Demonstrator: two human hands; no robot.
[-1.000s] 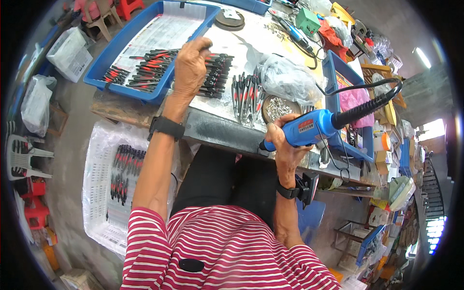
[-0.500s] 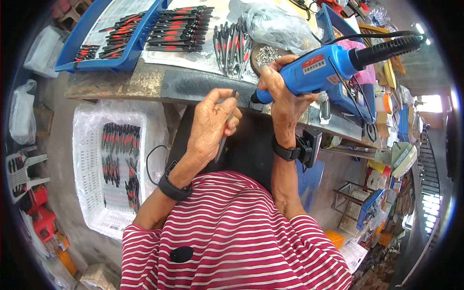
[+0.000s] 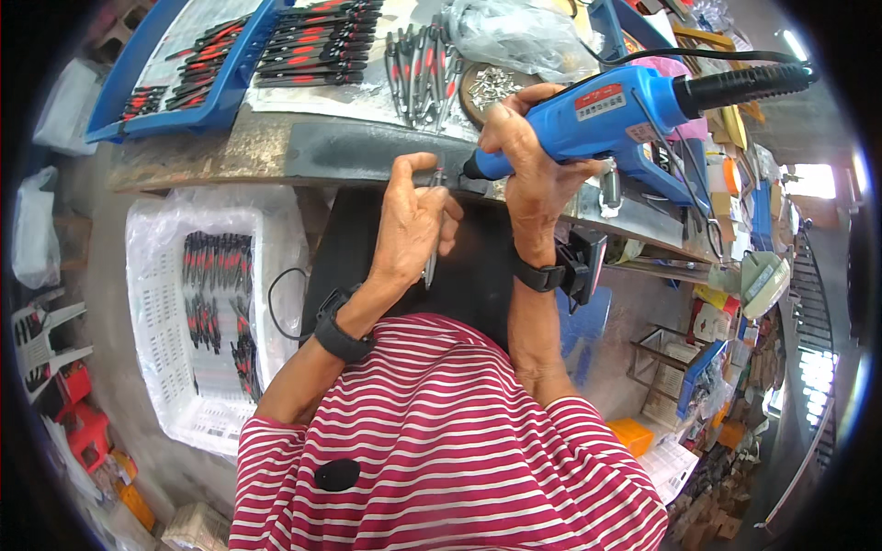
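My right hand point(image 3: 525, 151) is wrapped round a blue electric screwdriver point(image 3: 597, 115), whose black nose points left over the bench edge. My left hand point(image 3: 412, 216) grips a slim dark grey, pen-like piece point(image 3: 432, 262) held nearly upright. Its top end stands just left of the screwdriver's nose, with a small gap between them. My left index finger is crooked above the piece's top. Behind the hands, several slim black, red and grey pieces point(image 3: 423, 78) lie side by side next to a round dish of small metal screws point(image 3: 491, 84).
On the bench point(image 3: 211, 147), a stack of black-and-red pieces point(image 3: 317, 46) lies beside a blue tray point(image 3: 188, 124) with more. A clear plastic bag point(image 3: 514, 37) sits behind the dish. Lower left stands a white plastic crate point(image 3: 156, 331) lined with plastic, holding similar pieces. A black cable trails from the screwdriver.
The view has shifted slightly. My left hand has turned, with its index finger lifted away from the piece's top. My right hand still holds the screwdriver near the bench edge.
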